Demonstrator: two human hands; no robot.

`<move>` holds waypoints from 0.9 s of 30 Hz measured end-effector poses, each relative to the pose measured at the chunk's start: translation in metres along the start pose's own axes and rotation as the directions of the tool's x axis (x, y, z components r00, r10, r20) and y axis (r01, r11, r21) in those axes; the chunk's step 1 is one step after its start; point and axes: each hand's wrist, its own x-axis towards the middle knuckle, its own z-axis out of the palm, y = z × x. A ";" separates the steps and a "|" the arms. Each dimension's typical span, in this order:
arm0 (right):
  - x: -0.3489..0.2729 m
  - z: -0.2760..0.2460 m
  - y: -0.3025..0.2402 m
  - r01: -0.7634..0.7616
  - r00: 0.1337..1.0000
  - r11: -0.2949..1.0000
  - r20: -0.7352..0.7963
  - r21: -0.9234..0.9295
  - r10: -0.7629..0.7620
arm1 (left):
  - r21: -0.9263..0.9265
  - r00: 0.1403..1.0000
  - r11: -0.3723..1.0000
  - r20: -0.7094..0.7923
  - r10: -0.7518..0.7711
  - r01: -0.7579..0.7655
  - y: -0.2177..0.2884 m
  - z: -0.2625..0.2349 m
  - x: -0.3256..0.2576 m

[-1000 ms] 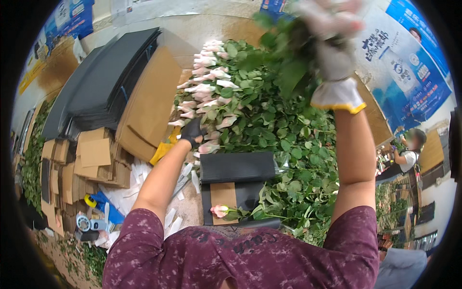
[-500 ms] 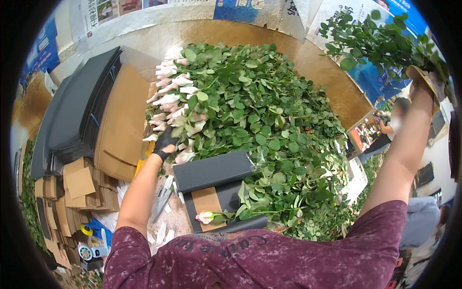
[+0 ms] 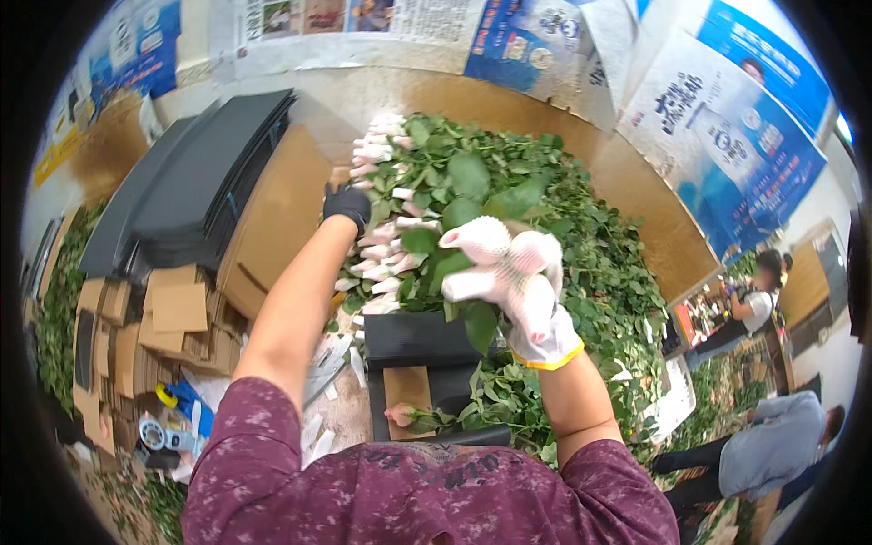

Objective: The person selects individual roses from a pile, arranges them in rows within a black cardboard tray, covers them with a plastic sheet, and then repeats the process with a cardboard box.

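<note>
Rose stems [image 3: 400, 236]: pale wrapped buds, broad green leaves.

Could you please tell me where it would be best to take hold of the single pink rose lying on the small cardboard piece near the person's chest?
Probably by the stem, just behind the bud. The single rose lies flat on the cardboard piece, bud to the left and leafy stem running right, so come from above and pinch the stem; that spares the soft petals.
</note>
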 end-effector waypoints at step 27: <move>-0.042 0.021 0.039 0.259 0.835 0.318 0.377 -0.912 0.401 | -0.548 0.904 0.738 -0.378 0.200 -0.393 -0.065 0.015 -0.402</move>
